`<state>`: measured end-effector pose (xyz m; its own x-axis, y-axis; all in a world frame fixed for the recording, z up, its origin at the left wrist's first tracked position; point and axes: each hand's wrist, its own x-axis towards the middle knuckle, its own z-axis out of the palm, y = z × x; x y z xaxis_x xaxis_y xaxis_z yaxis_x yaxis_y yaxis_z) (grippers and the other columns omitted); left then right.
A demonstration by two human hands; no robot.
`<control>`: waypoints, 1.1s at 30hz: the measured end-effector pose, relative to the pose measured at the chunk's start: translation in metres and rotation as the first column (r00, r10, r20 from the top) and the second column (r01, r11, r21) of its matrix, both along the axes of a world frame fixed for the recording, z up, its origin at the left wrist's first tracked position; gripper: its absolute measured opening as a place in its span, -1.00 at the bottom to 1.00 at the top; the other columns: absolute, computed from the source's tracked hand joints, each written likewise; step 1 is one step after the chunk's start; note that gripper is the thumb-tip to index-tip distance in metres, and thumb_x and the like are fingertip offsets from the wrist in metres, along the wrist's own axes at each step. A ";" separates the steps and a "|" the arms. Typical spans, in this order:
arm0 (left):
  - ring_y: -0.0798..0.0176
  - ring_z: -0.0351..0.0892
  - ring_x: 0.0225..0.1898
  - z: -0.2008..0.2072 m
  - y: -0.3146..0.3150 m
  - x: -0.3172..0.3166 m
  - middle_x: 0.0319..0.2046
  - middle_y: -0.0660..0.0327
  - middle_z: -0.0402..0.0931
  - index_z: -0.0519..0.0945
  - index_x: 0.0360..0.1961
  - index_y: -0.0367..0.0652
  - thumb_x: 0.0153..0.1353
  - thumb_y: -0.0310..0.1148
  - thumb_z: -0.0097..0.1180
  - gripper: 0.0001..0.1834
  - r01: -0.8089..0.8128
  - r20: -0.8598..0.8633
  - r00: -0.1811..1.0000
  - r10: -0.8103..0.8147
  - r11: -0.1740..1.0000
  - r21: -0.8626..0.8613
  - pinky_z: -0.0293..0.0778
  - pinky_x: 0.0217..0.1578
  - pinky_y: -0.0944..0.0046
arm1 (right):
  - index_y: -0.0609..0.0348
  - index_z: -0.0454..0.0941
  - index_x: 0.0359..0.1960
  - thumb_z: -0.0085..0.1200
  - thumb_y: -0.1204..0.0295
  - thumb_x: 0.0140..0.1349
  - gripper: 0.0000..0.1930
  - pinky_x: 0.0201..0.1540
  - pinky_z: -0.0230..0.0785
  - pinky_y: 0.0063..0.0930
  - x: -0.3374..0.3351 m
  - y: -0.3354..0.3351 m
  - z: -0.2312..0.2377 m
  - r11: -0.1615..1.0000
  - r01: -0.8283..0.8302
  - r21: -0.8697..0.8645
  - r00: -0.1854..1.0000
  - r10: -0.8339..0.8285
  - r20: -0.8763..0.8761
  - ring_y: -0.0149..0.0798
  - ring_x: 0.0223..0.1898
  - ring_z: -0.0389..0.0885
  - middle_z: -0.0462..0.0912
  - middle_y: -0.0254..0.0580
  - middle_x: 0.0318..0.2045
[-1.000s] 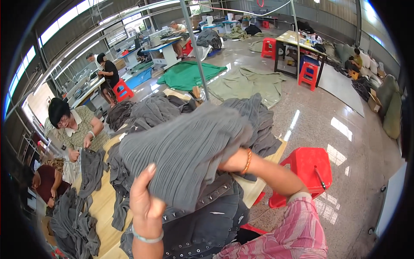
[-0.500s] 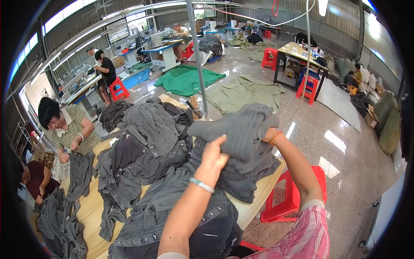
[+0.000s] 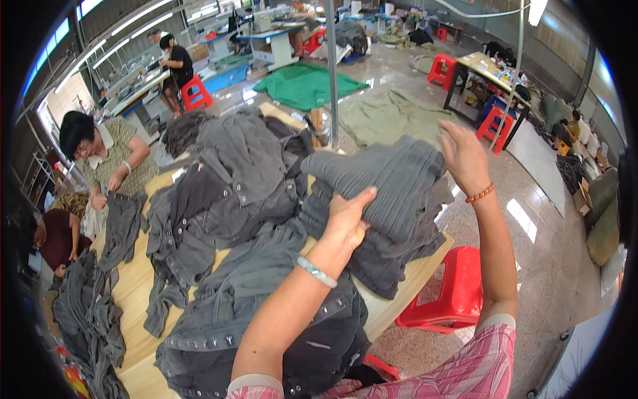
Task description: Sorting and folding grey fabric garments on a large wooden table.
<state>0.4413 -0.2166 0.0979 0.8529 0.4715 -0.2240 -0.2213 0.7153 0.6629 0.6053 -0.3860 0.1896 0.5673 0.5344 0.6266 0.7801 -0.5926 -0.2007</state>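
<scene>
Ribbed grey garment [image 3: 395, 179] lay on the top of a stack of similar grey garments [image 3: 379, 272], near the edge of the wooden table [image 3: 135, 312]. The left hand [image 3: 347, 219] rested upon it; its thumb stood away from the other fingers, which were partly hidden, so I cannot tell whether they were clamped on the cloth. The right hand [image 3: 465, 158] was raised just beside the stack, at about two o'clock from it, its fingers stretched and loosely apart, with nothing held in them.

From the stack, a big loose heap of dark garments [image 3: 246, 153] lay at ten o'clock, and another pile, with metal fasteners [image 3: 266, 326], lay between seven and eight. At eleven o'clock, beside the metal pole [image 3: 333, 73], stood a small holder [image 3: 319, 122] with some thin upright things in it, too small to name. A red stool [image 3: 458, 282] stood between four and five o'clock. Far off at three o'clock were a cardboard box [image 3: 582, 198], whose inside I could not make out, and bulging sacks [image 3: 603, 233], whose filling was hidden.
</scene>
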 end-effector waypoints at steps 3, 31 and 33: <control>-0.06 0.55 0.10 0.018 -0.007 -0.014 0.08 0.00 0.45 0.21 0.23 -0.24 0.29 -0.53 0.17 -0.45 -0.017 0.014 1.000 0.017 1.000 0.025 0.61 -0.05 -0.21 | 0.09 0.52 0.20 0.15 0.21 0.32 -0.54 0.33 0.20 -0.23 -0.014 0.041 -0.014 0.860 -0.509 0.030 0.857 0.510 -0.074 -0.03 0.30 0.42 0.53 0.02 0.20; -0.21 -0.22 0.52 -0.097 -0.008 -0.123 0.51 -0.15 -0.25 -0.13 0.49 -0.31 0.20 -0.14 0.24 0.03 0.623 -0.592 0.773 0.226 -0.095 0.777 -0.19 0.43 -0.26 | -0.02 0.46 0.28 -0.09 0.12 0.46 -0.56 0.50 -0.29 -0.02 -0.018 0.065 -0.072 0.817 -0.547 -0.183 0.785 0.424 -0.452 -0.18 0.44 0.21 0.45 -0.26 0.32; -0.21 -0.20 0.52 -0.105 -0.005 -0.119 0.52 -0.11 -0.27 -0.13 0.50 -0.25 0.19 -0.14 0.25 0.04 0.619 -0.601 0.778 0.186 -0.058 0.783 -0.19 0.43 -0.28 | -0.02 0.46 0.28 -0.09 0.13 0.46 -0.56 0.51 -0.30 -0.01 -0.019 0.062 -0.068 0.816 -0.545 -0.194 0.786 0.416 -0.457 -0.18 0.44 0.21 0.45 -0.25 0.32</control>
<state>0.3219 -0.2220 -0.0071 0.9302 0.3510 -0.1071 0.3441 -0.7325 0.5874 0.5862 -0.3237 0.1212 0.3382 0.9235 0.1809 0.8772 -0.2397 -0.4160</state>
